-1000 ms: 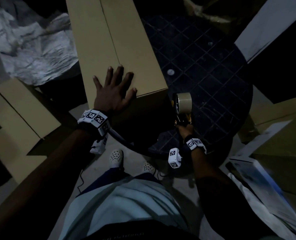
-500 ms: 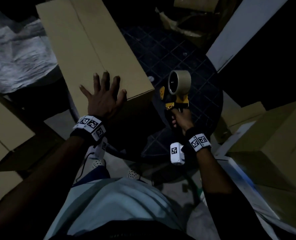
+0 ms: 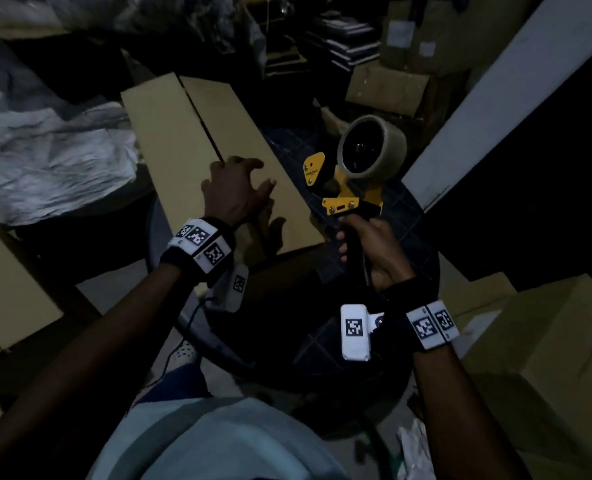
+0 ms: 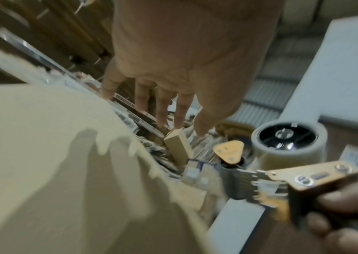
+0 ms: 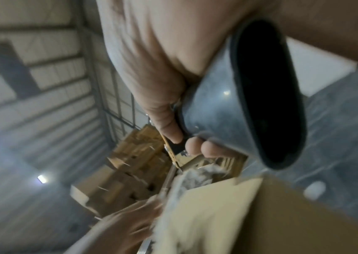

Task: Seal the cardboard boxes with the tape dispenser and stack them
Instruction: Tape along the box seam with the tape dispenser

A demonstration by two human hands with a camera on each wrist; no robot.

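Yellow-and-black tape dispenser (image 3: 348,188): the right hand (image 3: 374,251) is gripping its black handle, fingers (image 5: 193,146) and thumb wrapping fully around it, so this grip is closing on the tool. The dispenser is standing upright in the air, its tape roll (image 3: 372,148) at the top, just to the right of the long cardboard box (image 3: 197,147) and not touching it.

The left hand (image 3: 233,194) is hovering over the near end of the box top. Its grip is wide: the fingers (image 4: 162,106) are spreading and bending loosely, holding nothing. The left wrist view is showing a gap between the palm and the cardboard, with the hand's shadow falling on the box surface.

The box is lying on the dark round tabletop (image 3: 408,237), its long axis running away from the person, the centre seam between its two top flaps showing no tape. Further cardboard boxes (image 3: 547,358) are sitting at the right, flat cardboard (image 3: 10,289) at the left, and crumpled grey sheeting (image 3: 45,157) beyond it.
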